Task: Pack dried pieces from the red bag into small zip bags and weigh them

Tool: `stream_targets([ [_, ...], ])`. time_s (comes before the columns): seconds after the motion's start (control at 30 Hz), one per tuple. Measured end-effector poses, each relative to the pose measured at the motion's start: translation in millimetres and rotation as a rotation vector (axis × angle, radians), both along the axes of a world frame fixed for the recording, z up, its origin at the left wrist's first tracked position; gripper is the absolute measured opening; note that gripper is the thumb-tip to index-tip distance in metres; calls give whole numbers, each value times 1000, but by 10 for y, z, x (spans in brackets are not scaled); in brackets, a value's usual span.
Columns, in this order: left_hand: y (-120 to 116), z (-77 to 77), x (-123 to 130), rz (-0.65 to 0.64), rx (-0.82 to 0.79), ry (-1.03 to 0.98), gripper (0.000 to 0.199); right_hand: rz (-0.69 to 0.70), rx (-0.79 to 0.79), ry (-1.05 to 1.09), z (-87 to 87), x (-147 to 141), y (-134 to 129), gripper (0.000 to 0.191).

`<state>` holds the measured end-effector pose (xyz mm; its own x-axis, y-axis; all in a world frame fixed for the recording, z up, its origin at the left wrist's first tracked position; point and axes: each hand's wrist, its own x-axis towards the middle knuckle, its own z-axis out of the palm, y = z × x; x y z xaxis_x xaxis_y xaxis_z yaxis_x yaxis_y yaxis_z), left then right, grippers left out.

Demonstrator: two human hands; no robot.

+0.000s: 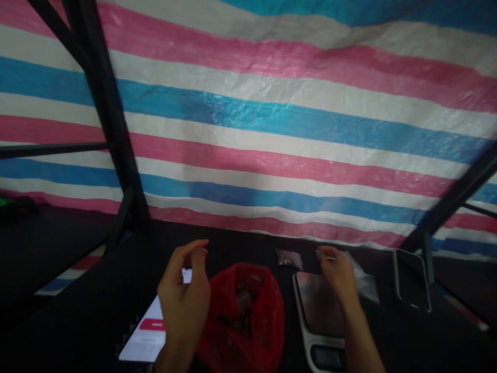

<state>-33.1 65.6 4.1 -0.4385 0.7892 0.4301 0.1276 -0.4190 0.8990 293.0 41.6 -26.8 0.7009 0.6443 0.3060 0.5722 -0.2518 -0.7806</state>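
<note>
My left hand [184, 295] is raised over a lit phone or tablet screen [142, 339], beside a red plastic bag [274, 316]. Its thumb and forefinger are drawn together, and anything between them is too small to make out. The red bag stands with its mouth spread, showing small dark pieces and a clear packet [244, 300] inside. Over the far edge of a kitchen scale [316, 305], my right hand [338, 272] has its fingertips pinched at the edge of clear plastic. Flat clear plastic bags [367, 285] lie behind and right of that hand.
A small filled clear packet [289, 258] lies beyond the scale. At right, a phone with a pale edge [412, 280] rests on the black table [233, 239]. Dark metal posts [112, 119] stand before a striped plastic sheet [272, 124].
</note>
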Motion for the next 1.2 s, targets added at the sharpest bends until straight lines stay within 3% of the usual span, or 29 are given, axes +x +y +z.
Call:
stream_targets([
  [0.17, -52, -54, 68, -7, 6, 59, 18, -102, -167, -84, -31, 417, -123, 23],
  [0.27, -58, -81, 98, -7, 31, 135, 18, -61, -258, -75, -97, 439, -104, 17],
  [0.37, -39, -81, 113, 23, 21, 183, 17, -27, -300, -61, -61, 402, -137, 25],
  [0.47, -44, -42, 138, 6, 53, 239, 16, 15, -293, -46, 142, 308, -242, 30],
  [0.53, -85, -12, 192, -85, 116, 345, 17, 84, -252, -15, 347, 158, -341, 31],
  [0.6, -161, -8, 293, -217, 176, 502, 19, 263, -115, 85, 566, -88, -452, 32],
  [0.63, -209, -23, 359, -285, 195, 588, 30, 399, -34, 145, 668, -240, -507, 35],
  [0.73, -348, -132, 561, -469, 222, 748, 97, 642, 51, 277, 907, -716, -643, 38],
  [0.77, -381, -174, 608, -490, 227, 738, 101, 674, 43, 301, 956, -852, -673, 37],
  [0.87, -423, -241, 635, -492, 196, 669, 75, 677, 12, 289, 1016, -1111, -711, 34],
  [0.97, -409, -179, 531, -544, 162, 659, 53, 630, 21, 185, 989, -1177, -703, 34],
  [1.2, -331, 76, 262, -695, 20, 578, 40, 638, 80, 92, 960, -1200, -709, 29],
])
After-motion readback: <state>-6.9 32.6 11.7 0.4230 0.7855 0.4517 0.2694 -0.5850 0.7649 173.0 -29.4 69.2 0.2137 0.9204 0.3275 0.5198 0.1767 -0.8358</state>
